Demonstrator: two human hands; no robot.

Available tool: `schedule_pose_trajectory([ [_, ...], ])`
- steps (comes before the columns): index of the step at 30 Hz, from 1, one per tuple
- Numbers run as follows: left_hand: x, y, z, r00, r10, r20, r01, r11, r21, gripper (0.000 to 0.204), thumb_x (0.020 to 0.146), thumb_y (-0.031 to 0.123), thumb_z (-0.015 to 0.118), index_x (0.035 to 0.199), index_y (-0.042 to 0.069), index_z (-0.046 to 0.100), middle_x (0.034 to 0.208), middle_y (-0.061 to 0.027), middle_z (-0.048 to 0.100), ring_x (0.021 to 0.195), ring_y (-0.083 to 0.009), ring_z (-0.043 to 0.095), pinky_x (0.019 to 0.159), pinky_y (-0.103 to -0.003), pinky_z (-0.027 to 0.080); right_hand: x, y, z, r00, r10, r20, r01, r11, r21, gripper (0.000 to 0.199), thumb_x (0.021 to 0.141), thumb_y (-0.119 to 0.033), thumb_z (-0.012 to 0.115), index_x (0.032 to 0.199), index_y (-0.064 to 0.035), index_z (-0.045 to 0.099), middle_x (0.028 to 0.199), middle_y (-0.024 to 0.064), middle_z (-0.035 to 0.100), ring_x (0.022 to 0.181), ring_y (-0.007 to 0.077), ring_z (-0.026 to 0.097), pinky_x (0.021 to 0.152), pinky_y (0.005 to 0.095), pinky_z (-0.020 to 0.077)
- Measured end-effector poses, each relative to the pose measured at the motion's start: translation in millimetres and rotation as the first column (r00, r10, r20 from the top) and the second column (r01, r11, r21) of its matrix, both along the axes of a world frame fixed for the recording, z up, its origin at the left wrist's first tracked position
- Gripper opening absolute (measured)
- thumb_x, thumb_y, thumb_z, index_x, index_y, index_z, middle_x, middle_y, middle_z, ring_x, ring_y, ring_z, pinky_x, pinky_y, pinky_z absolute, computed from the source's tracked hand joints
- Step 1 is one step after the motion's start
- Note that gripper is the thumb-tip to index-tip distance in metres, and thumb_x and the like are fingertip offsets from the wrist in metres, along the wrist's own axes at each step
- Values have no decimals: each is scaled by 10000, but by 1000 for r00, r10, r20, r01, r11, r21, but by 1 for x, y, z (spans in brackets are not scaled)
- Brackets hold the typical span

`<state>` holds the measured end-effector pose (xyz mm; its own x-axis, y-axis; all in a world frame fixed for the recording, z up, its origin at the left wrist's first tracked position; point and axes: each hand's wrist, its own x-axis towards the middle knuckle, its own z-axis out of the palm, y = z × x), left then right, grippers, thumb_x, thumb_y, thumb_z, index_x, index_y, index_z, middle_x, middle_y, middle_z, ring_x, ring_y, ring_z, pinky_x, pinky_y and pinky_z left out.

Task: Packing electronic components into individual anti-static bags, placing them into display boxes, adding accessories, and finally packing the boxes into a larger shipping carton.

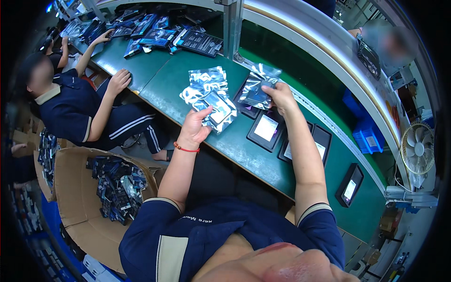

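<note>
My left hand (196, 127) is closed on a shiny silver-and-clear pouch (218, 113) with a flat rectangular item in it, thumb on top. More silvery pouches (206, 76) lie just beyond it, overlapping on the green table. My right hand (281, 96) pinches another shiny pouch (256, 91), this one with a dark flat item inside, over a black tray at the table's far side. Nearest to my right wrist is an open black tray (266, 130) with a white rectangular piece. What lies under the pouches is hidden.
More black trays (323, 141) stand right of my forearm, one (350, 184) farther off. Dark retail packs (159, 35) pile up at the back left. A cardboard box (75, 197) of packs stands at lower left. A co-worker (70, 108) sits left; blue bins (369, 136) and a fan (418, 148) are right.
</note>
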<state>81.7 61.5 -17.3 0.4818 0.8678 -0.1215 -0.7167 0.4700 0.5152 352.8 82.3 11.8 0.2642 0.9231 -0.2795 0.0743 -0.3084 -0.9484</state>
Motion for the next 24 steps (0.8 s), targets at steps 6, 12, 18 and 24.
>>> schedule_pose_trajectory([
  [6,-25,-8,-8,995,86,-48,-89,995,-51,348,884,-30,513,1228,28,503,1172,-102,594,1065,-259,599,907,-434,495,-64,-16,10,401,-83,912,-83,988,126,689,643,-235,827,1149,12,429,825,207,624,808,373,650,677,436,532],
  [12,-20,-14,-6,995,83,-50,-84,996,-9,386,883,-12,531,1263,-1,460,1194,-127,576,1096,-275,584,936,-428,487,-71,-27,-26,291,-158,943,-283,928,243,268,776,-234,697,709,25,674,799,198,612,746,354,638,668,433,523],
  [18,1,-31,3,981,113,-160,-98,991,94,404,834,-65,583,1213,33,487,1109,-81,606,1019,-207,610,872,-367,507,-68,-30,3,465,10,885,-177,981,82,310,845,-273,608,732,6,683,759,194,656,739,330,662,643,425,509],
  [24,23,-54,9,962,164,-216,-122,973,194,476,808,-75,631,1226,63,451,1108,-64,599,1002,-181,610,860,-346,517,-66,-87,1,957,257,132,-265,963,41,314,711,-199,818,630,-88,537,547,-65,474,487,13,385,446,200,262],
])
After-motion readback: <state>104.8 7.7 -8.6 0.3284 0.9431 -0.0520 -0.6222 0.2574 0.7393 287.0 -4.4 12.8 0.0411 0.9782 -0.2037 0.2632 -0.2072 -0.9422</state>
